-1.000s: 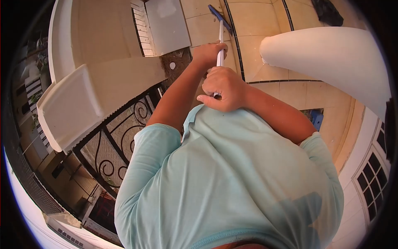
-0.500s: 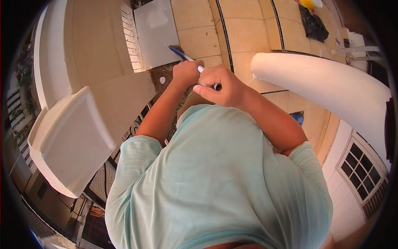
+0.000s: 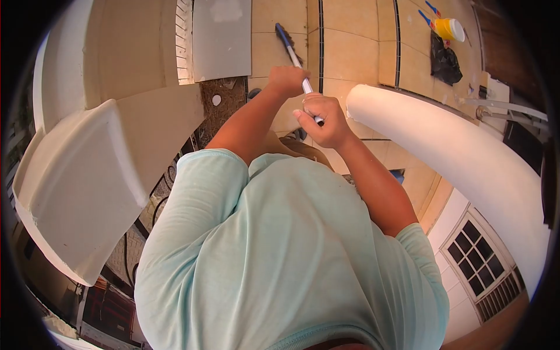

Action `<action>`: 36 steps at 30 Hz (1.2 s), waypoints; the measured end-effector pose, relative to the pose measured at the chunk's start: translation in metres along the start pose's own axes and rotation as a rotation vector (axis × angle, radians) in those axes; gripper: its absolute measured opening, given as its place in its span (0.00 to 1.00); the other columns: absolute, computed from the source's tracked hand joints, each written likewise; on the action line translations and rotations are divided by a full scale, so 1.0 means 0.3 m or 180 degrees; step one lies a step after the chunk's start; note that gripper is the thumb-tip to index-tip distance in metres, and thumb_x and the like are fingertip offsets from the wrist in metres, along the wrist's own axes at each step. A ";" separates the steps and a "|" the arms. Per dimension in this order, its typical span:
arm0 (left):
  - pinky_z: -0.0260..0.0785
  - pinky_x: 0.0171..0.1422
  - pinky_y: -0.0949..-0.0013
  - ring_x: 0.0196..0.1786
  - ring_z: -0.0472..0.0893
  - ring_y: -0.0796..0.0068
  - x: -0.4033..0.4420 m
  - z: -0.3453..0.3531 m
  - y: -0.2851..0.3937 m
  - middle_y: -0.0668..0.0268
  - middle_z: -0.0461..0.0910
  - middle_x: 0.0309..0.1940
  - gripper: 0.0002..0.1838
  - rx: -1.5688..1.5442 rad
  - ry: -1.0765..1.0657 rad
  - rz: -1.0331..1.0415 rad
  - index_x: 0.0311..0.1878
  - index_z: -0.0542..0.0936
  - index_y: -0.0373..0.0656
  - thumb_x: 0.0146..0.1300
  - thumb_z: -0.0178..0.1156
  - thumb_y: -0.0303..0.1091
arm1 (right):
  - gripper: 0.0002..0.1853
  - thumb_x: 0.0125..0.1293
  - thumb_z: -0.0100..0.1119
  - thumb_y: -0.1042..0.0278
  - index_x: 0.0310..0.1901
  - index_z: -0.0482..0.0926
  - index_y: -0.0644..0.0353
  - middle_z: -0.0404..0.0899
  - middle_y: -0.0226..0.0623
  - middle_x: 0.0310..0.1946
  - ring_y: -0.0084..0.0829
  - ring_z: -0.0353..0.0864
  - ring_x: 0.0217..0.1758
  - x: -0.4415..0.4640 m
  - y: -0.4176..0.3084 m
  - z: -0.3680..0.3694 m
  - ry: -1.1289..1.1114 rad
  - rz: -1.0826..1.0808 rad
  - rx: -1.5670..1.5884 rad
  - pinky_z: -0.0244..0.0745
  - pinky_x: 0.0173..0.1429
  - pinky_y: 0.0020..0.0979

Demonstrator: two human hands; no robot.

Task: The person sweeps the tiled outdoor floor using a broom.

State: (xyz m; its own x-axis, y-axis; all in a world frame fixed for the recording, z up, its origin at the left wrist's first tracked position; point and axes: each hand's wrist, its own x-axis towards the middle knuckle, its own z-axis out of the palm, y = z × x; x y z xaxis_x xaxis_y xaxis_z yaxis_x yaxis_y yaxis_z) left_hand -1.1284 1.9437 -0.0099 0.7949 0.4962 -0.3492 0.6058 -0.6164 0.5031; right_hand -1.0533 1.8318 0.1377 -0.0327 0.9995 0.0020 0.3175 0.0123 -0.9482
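Observation:
A broom (image 3: 294, 57) with a pale handle, a blue head and dark bristles slants forward from my hands. Its head touches the tan floor tiles (image 3: 344, 55), beside the grey slab. My left hand (image 3: 289, 81) is wrapped round the handle partway down. Closer to my body, my right hand (image 3: 324, 118) grips the handle close to its top end, which shows below the fingers. Part of the handle is visible between the two hands.
White curved columns or walls stand on my left (image 3: 81, 192) and right (image 3: 443, 131). A grey slab (image 3: 221, 41) lies ahead, with a dirt patch (image 3: 224, 111) below it. Farther right are a yellow bucket (image 3: 446, 29), blue-handled brushes (image 3: 426, 18) and a black plastic bag (image 3: 445, 61).
The broom head has moved away and to the right, from the slab's corner onto the tiles. Both hands have shifted right, still gripping the handle. The view has shifted too.

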 end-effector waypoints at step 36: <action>0.75 0.59 0.56 0.57 0.84 0.61 -0.607 0.440 0.525 0.67 0.86 0.52 0.16 0.0372 -0.0705 -0.1698 0.52 0.86 0.61 0.63 0.57 0.47 | 0.23 0.74 0.57 0.61 0.19 0.67 0.59 0.61 0.22 0.17 0.18 0.57 0.25 -0.777 0.096 -0.073 -0.0203 0.0366 0.0941 0.56 0.30 0.27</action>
State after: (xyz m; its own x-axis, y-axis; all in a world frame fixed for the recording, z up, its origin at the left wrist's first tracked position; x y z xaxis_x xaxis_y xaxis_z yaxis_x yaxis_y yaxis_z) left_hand -1.1734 1.6755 0.0286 0.3599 0.6244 -0.6932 0.9137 -0.3863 0.1264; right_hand -1.0157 1.5998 0.1170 -0.0749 0.9897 -0.1217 0.0340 -0.1194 -0.9923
